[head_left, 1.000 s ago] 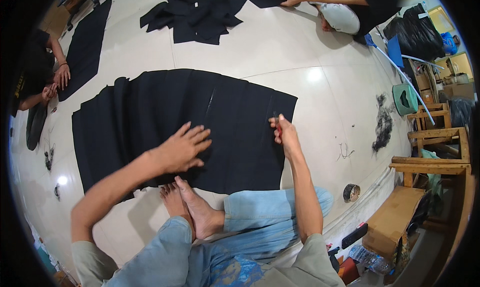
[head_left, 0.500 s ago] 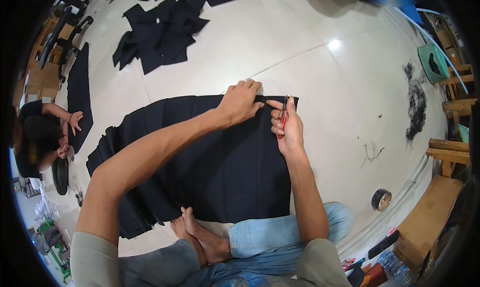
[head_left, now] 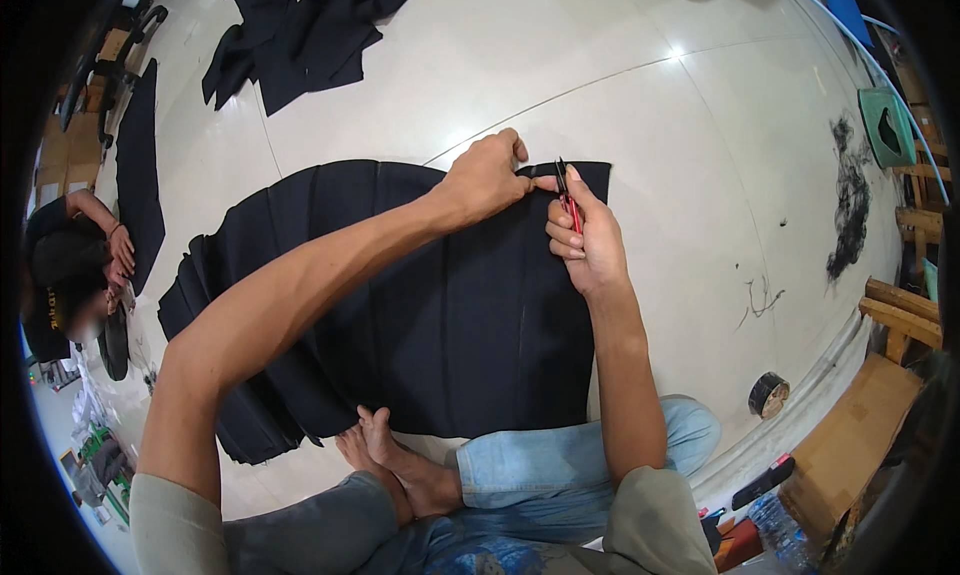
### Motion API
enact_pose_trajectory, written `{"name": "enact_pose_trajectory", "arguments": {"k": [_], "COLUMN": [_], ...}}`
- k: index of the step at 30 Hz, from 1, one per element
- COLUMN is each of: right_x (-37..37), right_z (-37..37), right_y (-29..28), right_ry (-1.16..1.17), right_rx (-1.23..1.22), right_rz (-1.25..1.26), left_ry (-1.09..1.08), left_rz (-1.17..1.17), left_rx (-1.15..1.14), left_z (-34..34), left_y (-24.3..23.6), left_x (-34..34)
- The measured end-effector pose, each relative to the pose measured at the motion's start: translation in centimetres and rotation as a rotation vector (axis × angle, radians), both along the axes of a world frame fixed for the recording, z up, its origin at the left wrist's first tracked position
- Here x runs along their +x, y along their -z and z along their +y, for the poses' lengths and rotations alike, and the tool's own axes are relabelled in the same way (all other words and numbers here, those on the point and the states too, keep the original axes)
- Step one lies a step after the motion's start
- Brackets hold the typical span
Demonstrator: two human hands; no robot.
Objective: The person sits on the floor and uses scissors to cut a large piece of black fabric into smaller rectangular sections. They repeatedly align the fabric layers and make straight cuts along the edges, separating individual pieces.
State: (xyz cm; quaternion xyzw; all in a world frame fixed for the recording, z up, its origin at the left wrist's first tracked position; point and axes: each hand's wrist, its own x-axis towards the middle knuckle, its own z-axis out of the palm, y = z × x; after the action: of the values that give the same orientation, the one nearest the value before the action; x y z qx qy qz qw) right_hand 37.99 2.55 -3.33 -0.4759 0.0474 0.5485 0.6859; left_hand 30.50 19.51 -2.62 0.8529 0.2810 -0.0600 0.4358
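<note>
A stack of black fabric panels (head_left: 480, 325), fanned at its left end, lies in front of my crossed legs and bare feet. My left hand (head_left: 485, 180) is on its far edge, fingers curled, thumb and forefinger at the fabric near its upper right corner. My right hand (head_left: 590, 230) is closed on small red-handled snips (head_left: 568, 200), their dark blades pointing away from me at that same edge, close beside my left fingertips.
Another pile of black pieces (head_left: 300, 35) lies beyond. A co-worker (head_left: 65, 255) works by a long black piece (head_left: 140, 175) at left. At right are a green plastic stool (head_left: 883, 125), wooden frames (head_left: 895, 305), cardboard (head_left: 850, 445), a dark roll (head_left: 768, 395) and loose threads (head_left: 848, 205).
My left hand has moved from the middle of the fabric up to its far edge. My right hand has risen with the snips to meet it. The view has shifted.
</note>
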Motion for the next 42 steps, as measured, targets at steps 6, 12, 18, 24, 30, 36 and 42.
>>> {"name": "enact_pose_trajectory", "arguments": {"k": [6, 12, 18, 24, 30, 36, 42], "right_x": [-0.3, -0.6, -1.3, -1.2, -1.0, -1.1, -1.2], "right_z": [0.2, 0.6, 0.9, 0.9, 0.8, 0.8, 0.9], "right_y": [-0.1, -0.3, -0.2, -0.3, 0.0, -0.1, -0.4], "right_ry": [-0.065, -0.082, -0.07, -0.082, -0.075, -0.067, -0.07], "right_rx": [-0.008, -0.033, -0.037, -0.039, -0.026, -0.021, -0.035], "right_rz": [-0.048, -0.058, -0.057, -0.041, -0.03, -0.032, -0.039], "left_ry": [-0.093, -0.17, -0.162, -0.153, -0.156, -0.151, -0.137], "left_rz": [0.15, 0.019, -0.029, -0.048, -0.041, -0.066, -0.05], "left_rx": [-0.209, -0.267, -0.377, -0.323, -0.33, -0.371, -0.356], "left_z": [0.5, -0.1, 0.0, -0.2, -0.4, -0.1, 0.0], "left_y": [-1.3, 0.0, -0.5, 0.0, -0.2, 0.5, 0.4], "left_x": [0.4, -0.9, -1.6, -1.7, -1.7, -1.8, -1.9]}}
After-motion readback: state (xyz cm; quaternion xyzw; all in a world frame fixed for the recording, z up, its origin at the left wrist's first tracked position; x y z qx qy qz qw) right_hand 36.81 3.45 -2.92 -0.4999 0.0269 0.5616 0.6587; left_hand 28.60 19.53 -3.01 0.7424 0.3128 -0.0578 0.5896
